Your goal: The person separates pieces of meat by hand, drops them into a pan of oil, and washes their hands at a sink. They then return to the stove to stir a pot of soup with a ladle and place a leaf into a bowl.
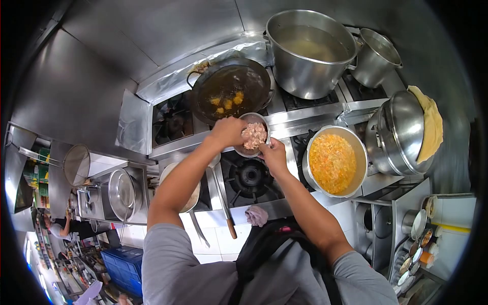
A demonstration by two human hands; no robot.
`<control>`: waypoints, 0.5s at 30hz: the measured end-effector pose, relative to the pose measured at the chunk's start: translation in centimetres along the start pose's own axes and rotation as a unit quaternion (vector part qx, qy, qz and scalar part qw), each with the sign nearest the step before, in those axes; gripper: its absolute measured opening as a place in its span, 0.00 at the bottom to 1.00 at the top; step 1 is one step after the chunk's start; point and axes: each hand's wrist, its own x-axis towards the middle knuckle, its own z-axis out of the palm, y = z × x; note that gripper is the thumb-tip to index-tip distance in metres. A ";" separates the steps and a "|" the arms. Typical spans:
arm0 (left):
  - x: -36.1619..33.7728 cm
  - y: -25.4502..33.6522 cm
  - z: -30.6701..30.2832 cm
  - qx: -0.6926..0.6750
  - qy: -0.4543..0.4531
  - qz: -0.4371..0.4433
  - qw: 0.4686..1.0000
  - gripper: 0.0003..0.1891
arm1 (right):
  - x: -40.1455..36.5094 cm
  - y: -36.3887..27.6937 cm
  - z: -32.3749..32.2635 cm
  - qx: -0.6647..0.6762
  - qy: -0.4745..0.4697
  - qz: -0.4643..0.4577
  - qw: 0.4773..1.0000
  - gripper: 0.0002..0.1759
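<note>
A small metal bowl (247,117) holds chopped raw meat (254,135), pale pink, close to the front rim of the wok. My right hand (275,156) grips the bowl's near right edge, thumb toward the inside. From the left, my left hand (230,132) reaches over the rim with its fingers curled in at the meat; the fingertips are partly hidden. Just beyond, the dark wok (203,91) contains oil, with several golden fried pieces (227,103) floating in it. Below the bowl is a bare gas burner (252,175).
A pot of orange shredded food (333,163) stands to the right. Behind it are a large stockpot (305,76) and a lidded steamer (401,134) with a yellow cloth. A ladle (222,195) and a pan handle (199,231) jut over the front edge. Another person (63,226) is far left.
</note>
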 end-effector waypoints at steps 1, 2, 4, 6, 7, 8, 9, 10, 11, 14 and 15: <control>0.4 -0.3 2.1 -0.001 0.032 -0.056 0.998 0.15 | 0.4 0.9 0.1 -0.033 0.011 -0.020 0.999 0.09; 0.5 -0.6 3.3 -0.003 0.064 -0.110 0.992 0.16 | 0.7 1.4 0.2 -0.067 0.024 -0.040 0.997 0.08; 0.2 -0.3 2.9 0.002 0.062 -0.132 0.989 0.17 | 0.0 0.2 0.7 -0.033 0.020 -0.031 0.999 0.07; 0.2 -0.7 2.8 -0.006 0.077 -0.155 0.985 0.17 | -0.5 -0.6 1.2 0.006 0.021 -0.010 1.000 0.06; 0.1 -1.4 2.7 -0.007 0.076 -0.153 0.985 0.17 | -0.5 -0.8 1.2 0.006 0.023 -0.010 1.000 0.06; 0.0 -2.2 2.4 -0.110 0.094 -0.146 0.979 0.17 | -0.5 -1.0 1.3 0.045 0.022 0.006 0.999 0.07; -0.2 -2.8 2.0 -0.212 0.109 -0.137 0.962 0.16 | -0.4 -1.1 1.2 0.084 0.021 0.023 0.996 0.08; 0.0 -3.8 1.8 -0.270 0.092 -0.125 0.950 0.13 | -0.3 -1.1 1.1 0.085 0.023 0.023 0.996 0.08; 0.2 -4.8 1.7 -0.270 0.090 -0.123 0.951 0.13 | 0.0 -1.1 0.9 0.086 0.027 0.033 0.995 0.08; 0.7 -5.6 0.2 -0.588 -0.027 -0.135 0.797 0.10 | 0.5 -1.1 0.7 0.095 0.033 0.044 0.994 0.09; 1.1 -5.8 -0.3 -0.587 -0.029 -0.132 0.798 0.10 | 0.5 -1.4 0.7 0.103 0.032 0.046 0.993 0.08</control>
